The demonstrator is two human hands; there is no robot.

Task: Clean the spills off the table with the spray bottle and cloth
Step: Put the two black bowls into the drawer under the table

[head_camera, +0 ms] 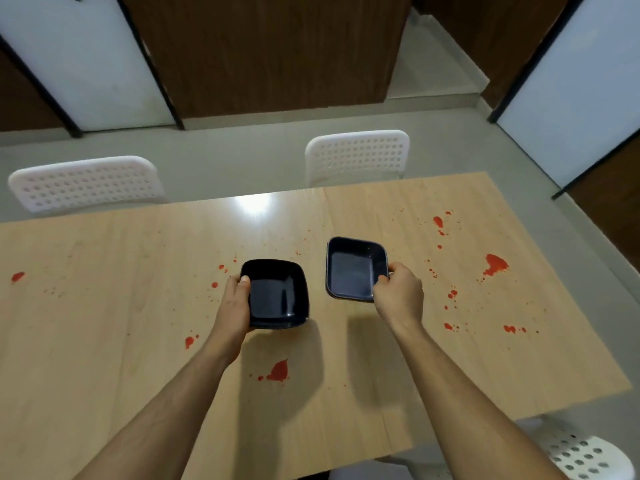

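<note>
- Holding two dark square bowls above the wooden table (346, 393); shadows under both suggest they are lifted clear of the surface, not resting on it.
- Left hand (233, 303) grips the near-left edge of the left bowl (277, 296), thumb on the rim, fingers curled beneath.
- Right hand (398, 292) pinches the near-right corner of the right bowl (353, 271), which is tilted toward the camera. Both bowls look empty.
- Progress, as judged: cleaning not yet begun. Red spills untouched everywhere; no wiped streaks or wet patches visible.
- Nearest large splat (278, 371) sits just below the left bowl's shadow, with a smaller one (189, 341) to its left.
- Right side: a big splat (495, 265) and a trail of drops (452, 294) running toward the far edge, up to a blot (438, 221).
- Lone spot (17, 277) far left.
- Spray bottle and cloth: not in view, location unknown. Both hands are occupied, so the bowls likely need setting aside off the table first.
- Remaining: fetch tools, spray, wipe all spots.
- Beyond the table: two white perforated chairs (360, 155) at the far side, another chair (585, 459) at near right; dark wood panels behind.
</note>
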